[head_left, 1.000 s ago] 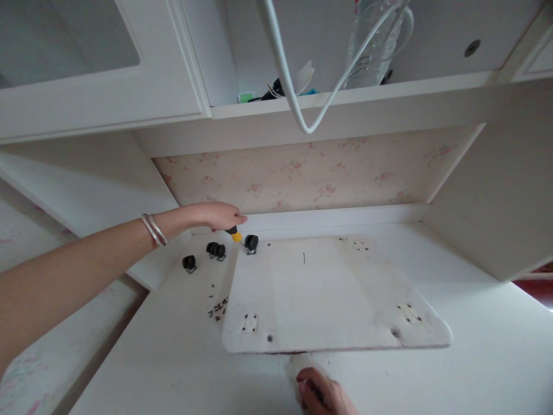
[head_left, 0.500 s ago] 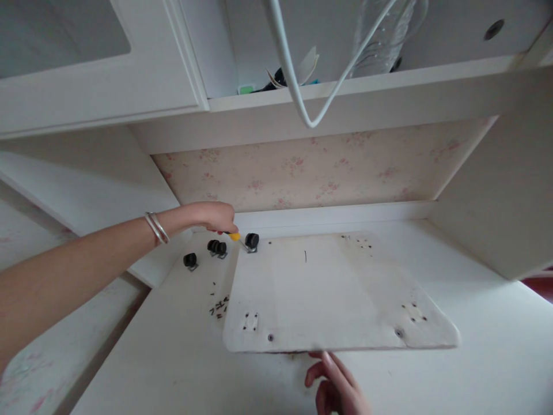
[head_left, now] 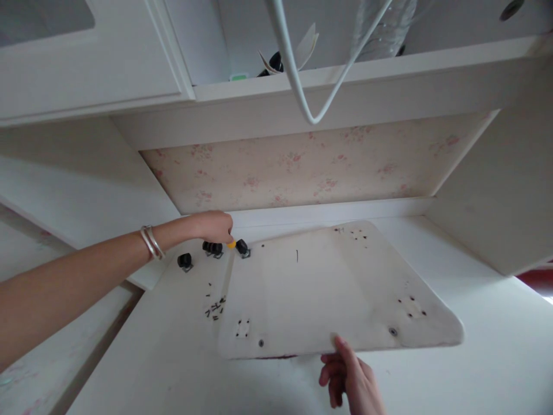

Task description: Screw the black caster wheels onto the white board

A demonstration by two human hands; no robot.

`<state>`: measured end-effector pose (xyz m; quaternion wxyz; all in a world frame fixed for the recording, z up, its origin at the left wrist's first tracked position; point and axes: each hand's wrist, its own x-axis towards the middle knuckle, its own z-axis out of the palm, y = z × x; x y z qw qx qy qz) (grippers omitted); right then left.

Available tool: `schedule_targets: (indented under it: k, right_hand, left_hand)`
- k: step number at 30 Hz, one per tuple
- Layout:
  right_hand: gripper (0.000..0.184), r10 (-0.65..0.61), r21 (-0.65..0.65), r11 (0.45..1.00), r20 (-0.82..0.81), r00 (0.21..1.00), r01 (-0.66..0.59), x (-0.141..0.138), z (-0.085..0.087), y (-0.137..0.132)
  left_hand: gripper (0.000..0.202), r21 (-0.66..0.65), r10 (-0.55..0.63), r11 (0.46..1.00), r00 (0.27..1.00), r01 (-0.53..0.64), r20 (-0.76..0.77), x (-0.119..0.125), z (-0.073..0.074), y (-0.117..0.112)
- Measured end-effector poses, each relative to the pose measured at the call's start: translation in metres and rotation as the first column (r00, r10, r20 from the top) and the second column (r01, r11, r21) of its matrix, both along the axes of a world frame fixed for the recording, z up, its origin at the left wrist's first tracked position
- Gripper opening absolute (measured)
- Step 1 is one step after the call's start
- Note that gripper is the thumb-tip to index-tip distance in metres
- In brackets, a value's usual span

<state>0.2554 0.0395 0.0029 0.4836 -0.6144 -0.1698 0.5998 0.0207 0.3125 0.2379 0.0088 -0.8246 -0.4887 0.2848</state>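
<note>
Evidently, caster work at the far-left corner of a white board (head_left: 315,294) is in hand. The board is laid flat-side up on the white worktop (head_left: 142,351), and a black caster (head_left: 242,248) is set, somewhat tilted, on that corner. A screwdriver (head_left: 232,244) is held in the left hand (head_left: 218,226), whose fingers are closed around the handle; only its yellow part is seen beside the caster, and whether the tip is seated in a screw cannot be told. By the right hand (head_left: 352,374), the board is touched at its near edge: the thumb is laid on top, while the other fingers are curled below the edge, and whether the underside is gripped cannot be made out. Bare screw holes are shown at the near-left corner (head_left: 242,328), the near-right corner (head_left: 412,306) and the far-right corner (head_left: 359,234). Two casters (head_left: 212,249) are placed close together beyond the board's left edge, with another caster (head_left: 185,261) nearby, and loose screws (head_left: 215,308) are scattered in front of them. As a judgement, a steady board and a straight driver line are called for by the next move.
</note>
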Motion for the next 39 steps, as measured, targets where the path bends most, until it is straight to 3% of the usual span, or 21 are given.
schedule_targets:
  k: [5, 14, 22, 27, 34, 39]
  right_hand:
    - [0.071, -0.022, -0.011, 1.0, -0.025, 0.999, 0.022, 0.008, -0.007, -0.001]
    - [0.065, -0.07, 0.014, 0.997, -0.051, 0.996, 0.07, 0.014, 0.003, -0.006]
    - [0.063, -0.078, 0.017, 0.997, -0.04, 0.996, 0.078, 0.016, 0.004, -0.004]
    - [0.063, -0.076, 0.027, 0.997, -0.024, 0.997, 0.076, 0.018, 0.001, -0.005]
    - [0.063, -0.065, 0.031, 0.997, -0.018, 0.998, 0.065, 0.019, -0.001, -0.005]
    - [0.064, -0.052, 0.024, 0.998, -0.003, 0.999, 0.052, 0.022, -0.002, -0.006]
  left_hand:
    - [0.044, -0.002, 0.041, 0.999, 0.998, -0.041, 0.044, -0.008, 0.013, -0.001]
    - [0.061, 0.001, 0.054, 0.998, 0.994, -0.055, 0.095, -0.022, 0.021, 0.0]
    - [0.047, -0.031, 0.111, 0.994, 0.984, -0.107, 0.136, -0.016, 0.028, 0.002]
    - [0.05, -0.096, 0.175, 0.981, 0.984, -0.17, 0.043, -0.009, 0.03, -0.001]
    - [0.046, -0.04, 0.05, 0.998, 0.998, -0.049, 0.025, -0.004, 0.028, -0.003]
    - [0.041, -0.015, 0.022, 1.0, 0.998, -0.021, 0.058, -0.007, 0.028, -0.008]
